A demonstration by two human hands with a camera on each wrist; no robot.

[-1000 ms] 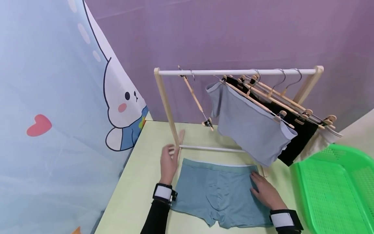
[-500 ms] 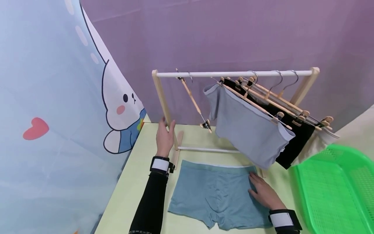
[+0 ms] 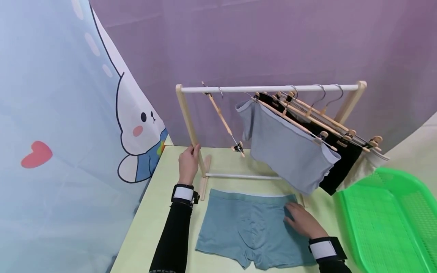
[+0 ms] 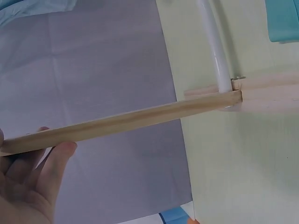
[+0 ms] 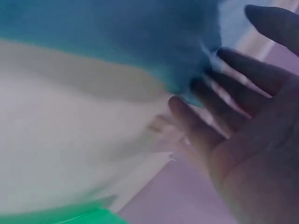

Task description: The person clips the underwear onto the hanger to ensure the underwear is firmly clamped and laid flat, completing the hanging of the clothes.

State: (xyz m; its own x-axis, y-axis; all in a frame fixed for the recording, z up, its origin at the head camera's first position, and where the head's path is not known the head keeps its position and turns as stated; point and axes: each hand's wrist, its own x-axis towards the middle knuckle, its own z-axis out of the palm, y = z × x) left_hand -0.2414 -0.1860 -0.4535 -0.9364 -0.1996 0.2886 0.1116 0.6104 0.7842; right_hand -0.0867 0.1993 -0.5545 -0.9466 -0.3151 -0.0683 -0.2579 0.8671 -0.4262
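Note:
My left hand (image 3: 188, 165) grips the left wooden post (image 3: 187, 115) of a small garment rack, thumb and fingers on either side of it. The left wrist view shows the same post (image 4: 126, 122) running from the fingers down to its foot. Teal boxer briefs (image 3: 250, 227) lie spread flat in front of the rack, waistband toward it. Over their upper right corner is my right hand (image 3: 305, 220), which holds nothing. In the right wrist view, the fingers (image 5: 236, 109) are spread and fairly straight near the blurred teal cloth (image 5: 117, 32).
A bare clip hanger (image 3: 219, 112) hangs at the rail's left. Toward the right, clip hangers carry a light blue-grey garment (image 3: 286, 142), a black one (image 3: 345, 163) and a cream one (image 3: 360, 170). A green plastic basket (image 3: 385, 223) stands at right. Purple cloth (image 3: 259, 41) hangs behind.
My left hand has moved up from near the foot of the left post and now grips the post. The right hand has shifted slightly left over the boxer briefs. The view has moved a little.

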